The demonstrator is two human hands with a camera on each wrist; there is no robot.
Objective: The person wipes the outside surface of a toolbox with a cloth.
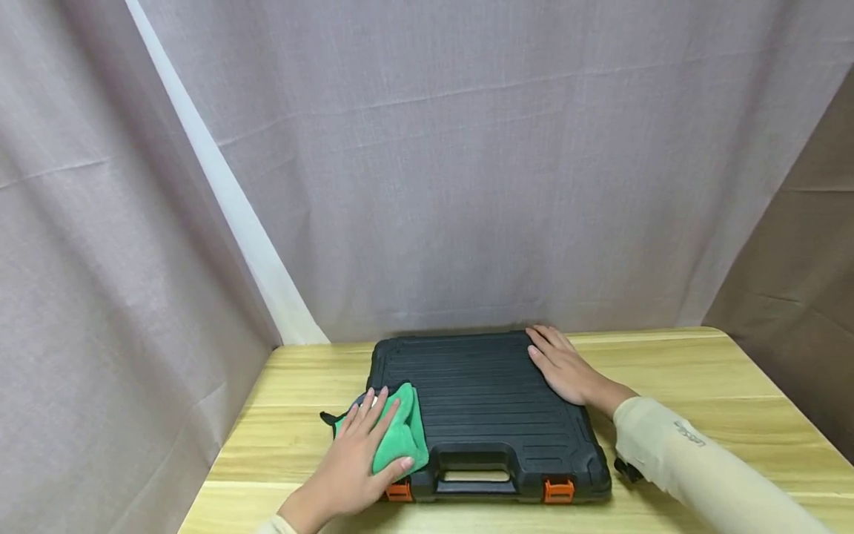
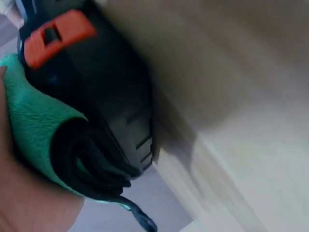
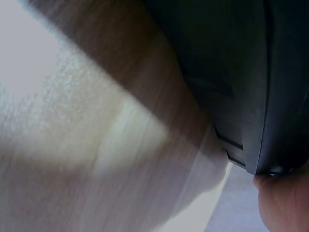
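My left hand [image 1: 350, 463] presses a green cloth [image 1: 394, 430] flat-fingered on the case [image 1: 490, 408] at its 8 o'clock corner; my right hand [image 1: 567, 367] lies open at 2 o'clock. The case sits mid-tabletop [image 1: 700, 386]. Most of the lid looks left to wipe.

Pale wooden table [image 1: 700, 378] with light grain stripes, grey-mauve fabric backdrop [image 1: 480, 170] hanging in soft creases behind it, white vertical strip [image 1: 220, 193] slanting down the left fold, darker brown cloth panel [image 1: 800, 297] at right, even diffuse indoor light
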